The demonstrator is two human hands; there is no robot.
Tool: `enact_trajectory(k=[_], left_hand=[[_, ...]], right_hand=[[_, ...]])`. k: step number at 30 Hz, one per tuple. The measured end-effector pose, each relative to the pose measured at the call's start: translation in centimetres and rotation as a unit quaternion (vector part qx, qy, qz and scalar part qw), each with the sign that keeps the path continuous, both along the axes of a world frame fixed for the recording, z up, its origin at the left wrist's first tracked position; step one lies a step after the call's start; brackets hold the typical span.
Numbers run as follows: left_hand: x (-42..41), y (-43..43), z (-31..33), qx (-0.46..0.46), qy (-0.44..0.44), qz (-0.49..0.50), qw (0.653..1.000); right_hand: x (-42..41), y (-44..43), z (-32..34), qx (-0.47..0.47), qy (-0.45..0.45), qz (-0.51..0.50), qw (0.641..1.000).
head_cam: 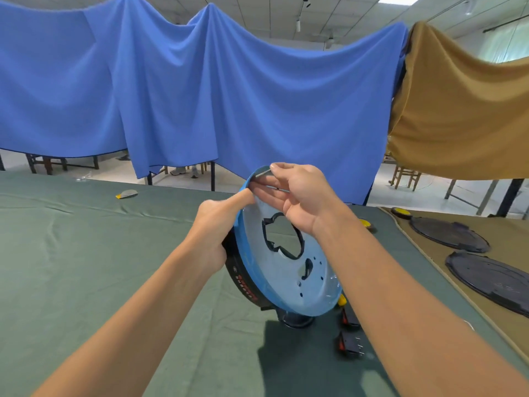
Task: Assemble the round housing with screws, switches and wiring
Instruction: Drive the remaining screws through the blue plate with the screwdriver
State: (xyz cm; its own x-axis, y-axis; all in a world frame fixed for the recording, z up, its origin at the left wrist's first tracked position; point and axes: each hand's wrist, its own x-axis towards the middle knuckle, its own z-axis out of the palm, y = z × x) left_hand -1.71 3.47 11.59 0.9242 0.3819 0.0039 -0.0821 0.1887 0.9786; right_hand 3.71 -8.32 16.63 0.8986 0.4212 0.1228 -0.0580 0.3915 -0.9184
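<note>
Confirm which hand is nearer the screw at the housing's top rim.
Right. The right hand pinches the screw in its fingertips. The left hand grips the housing by its rim, lower left of the screw.

Green cloth (86, 253) covers the worktop (177, 325), creased on the left. At the front lies a black near switch (350, 342) with a red rocker, and a second switch (349, 316) sits just behind. Far left, there's a small grey-and-yellow piece (127, 194). On the right, a tan cloth (423, 262) carries two dark round covers (449, 234).
</note>
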Motion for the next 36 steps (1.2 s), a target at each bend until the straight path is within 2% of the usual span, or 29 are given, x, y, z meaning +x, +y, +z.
enact_trajectory(k=[7, 10, 14, 21, 26, 36], left_hand=[[1.3, 3.0, -2.9, -0.075, 0.057, -0.032, 0.995], [2.2, 4.5, -4.0, -0.124, 0.099, -0.048, 0.986], [3.4, 6.2, -6.2, -0.174, 0.147, -0.079, 0.970], [4.9, 8.0, -9.2, -0.204, 0.148, -0.146, 0.957], [6.0, 8.7, -10.6, -0.266, 0.153, -0.181, 0.934], [6.7, 9.9, -11.4, -0.230, 0.161, -0.198, 0.939]], right_hand=[[2.4, 1.1, -3.6, -0.108, -0.007, -0.032, 0.994], [3.8, 1.5, -4.5, -0.172, -0.051, -0.078, 0.981], [5.1, 2.1, -5.6, -0.304, -0.161, -0.100, 0.934], [6.3, 3.7, -7.0, -0.421, -0.256, -0.088, 0.866], [6.6, 5.1, -8.0, -0.464, -0.310, -0.074, 0.827], [6.9, 7.6, -9.0, -0.478, -0.382, -0.071, 0.788]])
